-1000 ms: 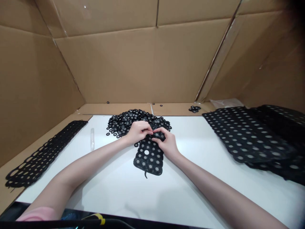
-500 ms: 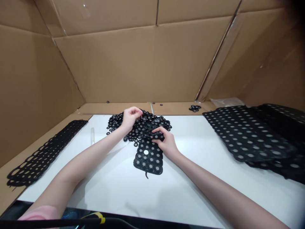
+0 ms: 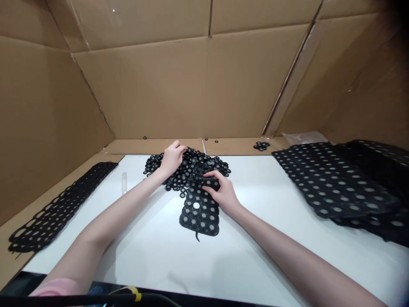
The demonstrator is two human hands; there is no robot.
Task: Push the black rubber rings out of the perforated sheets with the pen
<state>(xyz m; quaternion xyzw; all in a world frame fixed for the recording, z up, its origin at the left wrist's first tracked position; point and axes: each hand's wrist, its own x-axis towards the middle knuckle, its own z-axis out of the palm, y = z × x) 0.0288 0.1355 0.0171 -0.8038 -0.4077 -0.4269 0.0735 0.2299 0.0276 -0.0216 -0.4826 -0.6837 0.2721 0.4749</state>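
My left hand is over the back of a heap of small black rings, its fingertips pinched together at the heap's edge. Whatever lies between those fingertips is too small to make out. My right hand grips a black perforated rubber sheet between thumb and fingers, with the sheet's far part bent up in the grip. The sheet's near part lies flat in front of the heap, with round grey spots, one bright white spot and a thin tail at its near edge.
Black sheets with large holes lie at the left. Spotted black sheets are stacked at the right. A clear plastic tube rests on the white board. A small ring cluster sits by the cardboard wall.
My left hand has left the sheet, moving back and left to the heap, where its fingers now dip lower. My right hand has stayed on the sheet.
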